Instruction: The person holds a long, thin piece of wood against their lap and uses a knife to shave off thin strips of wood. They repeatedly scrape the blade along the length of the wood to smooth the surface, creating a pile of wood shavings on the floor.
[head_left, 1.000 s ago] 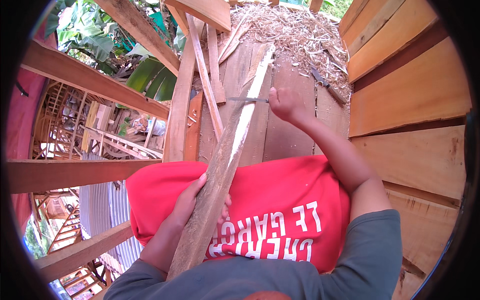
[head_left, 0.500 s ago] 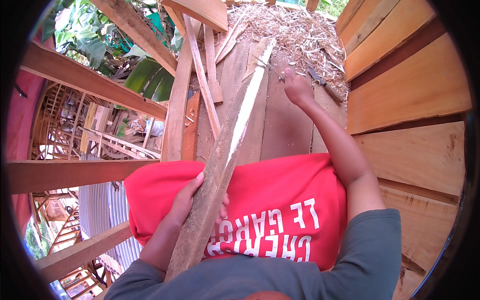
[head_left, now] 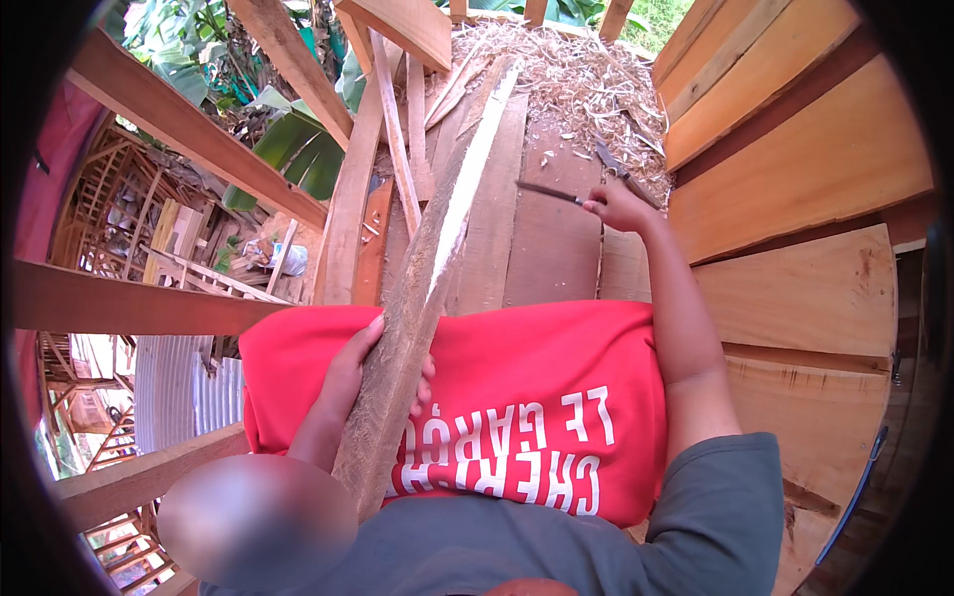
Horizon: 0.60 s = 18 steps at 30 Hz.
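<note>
A long rough wooden beam slants from my lap up to the wood shavings, with a pale freshly cut face along its far part. My left hand is wrapped round its near part, thumb on one side and fingertips on the other. Right of the beam, my right hand grips a knife by the handle. Its dark narrow blade points left, apart from the beam. Just beyond that hand, a second knife lies by the shavings. Red cloth with white lettering covers my lap.
Curly wood shavings heap up at the far end of the plank floor. Board walling closes the right side. Loose wood strips lean at the left, beside open rails. A blurred round patch hides the lower left.
My right hand has come back toward me and to the right, drawing the knife away from the beam. The left hand keeps its grip. The whole view has shifted slightly.
</note>
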### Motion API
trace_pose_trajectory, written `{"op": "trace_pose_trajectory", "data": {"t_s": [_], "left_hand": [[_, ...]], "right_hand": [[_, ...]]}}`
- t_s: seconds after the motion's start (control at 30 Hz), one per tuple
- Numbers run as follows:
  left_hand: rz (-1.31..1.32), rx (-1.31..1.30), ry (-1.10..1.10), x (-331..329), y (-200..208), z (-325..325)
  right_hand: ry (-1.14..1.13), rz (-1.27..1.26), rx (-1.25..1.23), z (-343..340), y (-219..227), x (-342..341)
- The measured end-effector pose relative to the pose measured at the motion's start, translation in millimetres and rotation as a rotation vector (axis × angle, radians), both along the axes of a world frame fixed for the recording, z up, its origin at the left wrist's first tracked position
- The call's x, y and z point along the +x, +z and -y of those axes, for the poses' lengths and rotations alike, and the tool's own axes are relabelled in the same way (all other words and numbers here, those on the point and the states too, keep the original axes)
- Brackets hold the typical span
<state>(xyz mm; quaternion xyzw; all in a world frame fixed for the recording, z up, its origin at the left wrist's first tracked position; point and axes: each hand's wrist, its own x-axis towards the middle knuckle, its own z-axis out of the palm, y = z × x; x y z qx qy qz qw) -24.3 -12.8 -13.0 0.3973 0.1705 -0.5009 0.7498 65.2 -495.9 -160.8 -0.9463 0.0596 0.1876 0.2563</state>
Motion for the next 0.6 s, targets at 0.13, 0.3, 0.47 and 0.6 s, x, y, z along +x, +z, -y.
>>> {"op": "trace_pose_trajectory", "data": {"t_s": [0.13, 0.3, 0.47, 0.6], "left_hand": [[0.024, -0.03, 0.003, -1.3, -8.7, -4.6], [0.078, 0.114, -0.019, -7.7, -0.1, 5.7], [0.137, 0.097, -0.035, -10.3, -3.5, 9.2], [0.16, 0.097, -0.045, -12.2, -2.0, 9.2]], "right_hand": [[0.552, -0.319, 0.223, -41.6, -14.1, -3.2], [-0.157, 0.304, -0.192, -70.7, -6.6, 6.3], [-0.183, 0.376, 0.088, -34.4, 2.0, 4.3], [0.528, -0.309, 0.111, -41.6, -9.4, -9.4]]}}
